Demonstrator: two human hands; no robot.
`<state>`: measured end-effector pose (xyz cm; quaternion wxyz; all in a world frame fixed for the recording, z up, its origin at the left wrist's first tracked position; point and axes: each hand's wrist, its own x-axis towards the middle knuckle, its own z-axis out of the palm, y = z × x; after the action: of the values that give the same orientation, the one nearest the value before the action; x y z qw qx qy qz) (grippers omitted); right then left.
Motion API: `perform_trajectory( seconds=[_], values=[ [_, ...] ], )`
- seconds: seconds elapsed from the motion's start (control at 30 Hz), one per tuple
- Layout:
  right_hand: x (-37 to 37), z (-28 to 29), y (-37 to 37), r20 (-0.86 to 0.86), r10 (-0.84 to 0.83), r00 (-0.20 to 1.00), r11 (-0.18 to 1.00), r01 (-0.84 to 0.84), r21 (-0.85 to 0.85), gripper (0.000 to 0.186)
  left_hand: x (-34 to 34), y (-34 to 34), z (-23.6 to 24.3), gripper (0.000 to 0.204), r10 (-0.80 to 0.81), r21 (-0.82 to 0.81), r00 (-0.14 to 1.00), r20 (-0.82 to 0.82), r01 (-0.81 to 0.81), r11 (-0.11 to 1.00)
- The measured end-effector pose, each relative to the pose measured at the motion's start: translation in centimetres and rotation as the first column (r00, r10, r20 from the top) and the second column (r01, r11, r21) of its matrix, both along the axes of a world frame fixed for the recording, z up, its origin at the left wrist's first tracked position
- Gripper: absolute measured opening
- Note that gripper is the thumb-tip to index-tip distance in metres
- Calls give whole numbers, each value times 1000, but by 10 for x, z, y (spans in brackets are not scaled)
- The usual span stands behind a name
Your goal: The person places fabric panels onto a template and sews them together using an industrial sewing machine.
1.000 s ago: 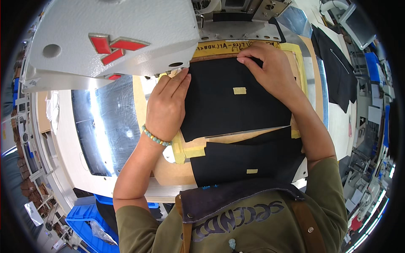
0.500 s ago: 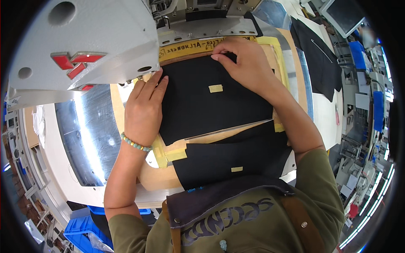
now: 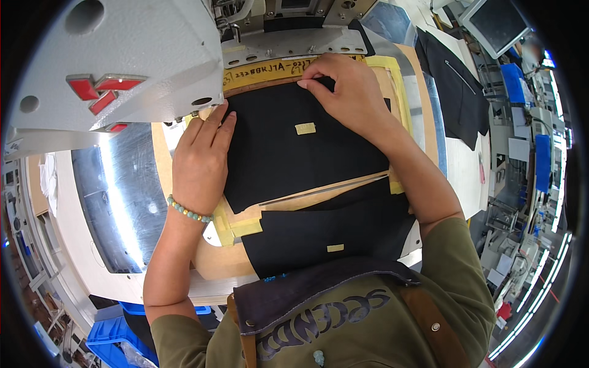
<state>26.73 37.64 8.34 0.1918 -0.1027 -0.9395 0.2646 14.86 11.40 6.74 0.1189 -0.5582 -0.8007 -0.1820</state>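
Observation:
A black fabric panel (image 3: pixel 307 156) with a small yellow label (image 3: pixel 305 129) lies on a tan template board (image 3: pixel 164 159) edged with yellow tape. My left hand (image 3: pixel 201 156) rests on the panel's left edge, fingers stretched out and pointing away from me. At the far edge, my right hand (image 3: pixel 348 92) pinches the black fabric between thumb and forefinger, beside a yellow strip (image 3: pixel 261 72) with handwriting. Closer to my body is a second black fabric piece (image 3: pixel 331 224), also labelled. A narrow slot (image 3: pixel 325 189) in the board shows between the two pieces.
A large white sewing machine head (image 3: pixel 147 55) overhangs the far left. Beyond the strip stands a metal clamp plate (image 3: pixel 294 46). A shiny metal plate (image 3: pixel 110 208) lies at left, a black garment piece (image 3: pixel 454 86) at right. A blue crate (image 3: pixel 116 337) sits below left.
The whole scene has shifted slightly left in the picture. Both hands keep nearly the same places on the fabric, and the panel lies as before.

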Motion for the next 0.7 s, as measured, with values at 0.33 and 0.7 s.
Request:
perform_trajectory(
  seconds=[0.33,0.7],
  values=[
    [-1,0,-2,11,-27,1000,999,27,-35,11,2,0,-1,41,4,-13,999,-35,-5,1000],
    [-1,1,-2,3,-14,1000,1000,14,13,7,14,17,10,42,-149,-69,983,-104,143,987]
  ],
)
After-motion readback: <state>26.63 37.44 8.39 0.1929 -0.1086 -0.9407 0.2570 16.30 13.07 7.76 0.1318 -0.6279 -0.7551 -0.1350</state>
